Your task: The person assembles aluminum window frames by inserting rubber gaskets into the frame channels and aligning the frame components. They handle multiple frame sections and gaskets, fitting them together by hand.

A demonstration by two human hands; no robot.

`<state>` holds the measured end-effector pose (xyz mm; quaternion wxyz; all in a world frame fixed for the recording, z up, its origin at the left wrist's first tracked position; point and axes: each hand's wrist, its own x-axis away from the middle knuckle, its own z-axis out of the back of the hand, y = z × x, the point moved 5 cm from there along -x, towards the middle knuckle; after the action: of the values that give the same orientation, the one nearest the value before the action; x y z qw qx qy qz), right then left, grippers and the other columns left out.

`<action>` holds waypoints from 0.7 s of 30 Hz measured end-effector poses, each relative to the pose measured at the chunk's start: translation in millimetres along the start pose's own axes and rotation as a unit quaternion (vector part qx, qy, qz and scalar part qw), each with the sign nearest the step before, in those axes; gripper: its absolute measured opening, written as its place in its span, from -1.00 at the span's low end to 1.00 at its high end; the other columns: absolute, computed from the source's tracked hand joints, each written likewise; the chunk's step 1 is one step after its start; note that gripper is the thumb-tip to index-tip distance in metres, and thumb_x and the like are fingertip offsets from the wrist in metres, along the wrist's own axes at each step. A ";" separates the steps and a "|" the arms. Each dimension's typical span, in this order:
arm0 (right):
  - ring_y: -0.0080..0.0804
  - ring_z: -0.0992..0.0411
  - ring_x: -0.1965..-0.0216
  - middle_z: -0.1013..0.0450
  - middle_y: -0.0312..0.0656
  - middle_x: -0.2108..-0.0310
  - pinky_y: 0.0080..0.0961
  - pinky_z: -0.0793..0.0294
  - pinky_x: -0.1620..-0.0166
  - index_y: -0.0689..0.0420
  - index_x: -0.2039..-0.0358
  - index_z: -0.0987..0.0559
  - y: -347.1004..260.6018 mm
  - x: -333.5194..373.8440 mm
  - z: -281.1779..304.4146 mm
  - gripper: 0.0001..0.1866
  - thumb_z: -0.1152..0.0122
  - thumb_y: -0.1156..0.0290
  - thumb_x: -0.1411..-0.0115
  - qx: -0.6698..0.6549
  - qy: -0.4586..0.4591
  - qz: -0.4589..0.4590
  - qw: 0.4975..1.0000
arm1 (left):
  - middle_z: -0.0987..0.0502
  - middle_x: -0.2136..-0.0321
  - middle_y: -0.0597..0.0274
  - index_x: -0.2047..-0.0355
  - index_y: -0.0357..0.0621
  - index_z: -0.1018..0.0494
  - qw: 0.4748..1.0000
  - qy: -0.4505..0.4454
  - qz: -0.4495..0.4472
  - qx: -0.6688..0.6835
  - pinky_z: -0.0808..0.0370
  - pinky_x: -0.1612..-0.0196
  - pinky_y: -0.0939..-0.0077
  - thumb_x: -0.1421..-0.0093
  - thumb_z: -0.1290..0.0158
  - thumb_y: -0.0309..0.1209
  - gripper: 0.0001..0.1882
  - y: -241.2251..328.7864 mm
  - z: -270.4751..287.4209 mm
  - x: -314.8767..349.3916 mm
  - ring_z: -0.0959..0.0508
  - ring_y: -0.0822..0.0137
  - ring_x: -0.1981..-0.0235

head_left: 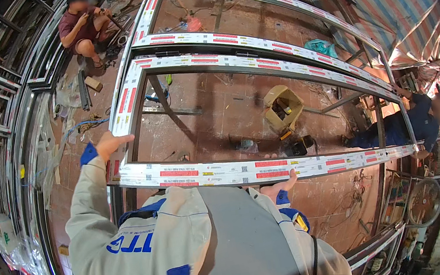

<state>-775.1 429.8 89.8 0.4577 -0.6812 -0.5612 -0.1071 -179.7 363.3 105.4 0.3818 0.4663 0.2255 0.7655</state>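
"Holding what?"
"A large rectangular dark metal frame (225, 175), wrapped in white and red, spread ahead of both hands."
"Gripped how?"
"Clamped in the left hand (110, 145) at one side; touched along the near edge by the right hand (282, 185), with fingers hidden, so impossible to tell whether closed."
"Beyond?"
"Ahead of the right hand, an open brown cardboard box (274, 122); farther right, a person in dark blue (425, 121)."

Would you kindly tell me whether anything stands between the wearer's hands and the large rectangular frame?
Nothing visible does: the left hand touches the left side of the large rectangular frame, and the right hand is at its near rail.
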 end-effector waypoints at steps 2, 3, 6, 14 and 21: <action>-0.03 -0.45 -0.33 -0.52 -0.10 -0.31 0.19 -0.33 -0.44 -0.03 -0.39 -0.43 4.9 -0.5 -5.3 -0.24 0.13 -0.32 -0.43 -0.002 -0.009 0.003 1.000 | -0.77 0.09 0.08 -0.10 -0.34 -0.67 0.998 0.057 -0.038 0.010 -0.59 0.00 0.33 -0.07 -0.54 -0.03 -0.26 -9.6 -1.5 -11.0 -0.74 0.22 0.12; -0.03 -0.45 -0.33 -0.52 -0.11 -0.32 0.20 -0.33 -0.44 -0.04 -0.40 -0.43 7.2 -3.1 -6.5 -0.23 0.13 -0.33 -0.43 -0.002 -0.014 0.004 1.000 | -0.78 0.08 0.02 -0.09 -0.32 -0.68 0.995 0.071 -0.061 -0.017 -0.61 0.00 0.29 -0.03 -0.56 -0.04 -0.25 -4.8 -1.6 -12.7 -0.75 0.17 0.10; -0.03 -0.43 -0.35 -0.50 -0.12 -0.34 0.21 -0.31 -0.45 -0.06 -0.42 -0.42 19.6 -15.7 -3.8 -0.21 0.12 -0.36 -0.43 0.007 -0.032 -0.006 0.999 | -0.78 0.09 -0.09 -0.07 -0.32 -0.68 0.985 0.129 -0.074 -0.091 -0.64 0.02 0.26 0.03 -0.59 -0.05 -0.24 28.2 0.3 -1.7 -0.78 0.09 0.10; 0.13 -0.12 -0.57 -0.17 -0.14 -0.61 0.47 0.00 -0.53 -0.15 -0.55 -0.32 40.1 -84.0 59.2 0.01 -0.02 -0.57 -0.31 0.078 0.027 -0.072 0.994 | -0.76 0.11 -0.19 -0.05 -0.33 -0.65 0.976 0.181 -0.063 -0.099 -0.69 -0.01 0.19 0.10 -0.61 -0.01 -0.18 4.5 2.6 -40.6 -0.78 -0.01 0.06; 0.01 -0.10 -0.58 -0.21 -0.07 -0.59 0.18 -0.04 -0.58 -0.11 -0.56 -0.33 38.9 -60.4 55.0 0.03 0.08 -0.62 -0.35 0.107 0.095 -0.093 0.985 | -0.75 0.10 -0.25 0.01 -0.38 -0.67 0.972 0.117 0.007 -0.202 -0.69 -0.02 0.12 0.05 -0.52 0.13 -0.17 9.7 -9.0 -19.9 -0.78 -0.09 0.07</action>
<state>-782.8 432.4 -0.3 0.5673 -0.5600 -0.5842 -0.1524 -185.9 341.7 97.2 0.4335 0.2889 0.1060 0.8470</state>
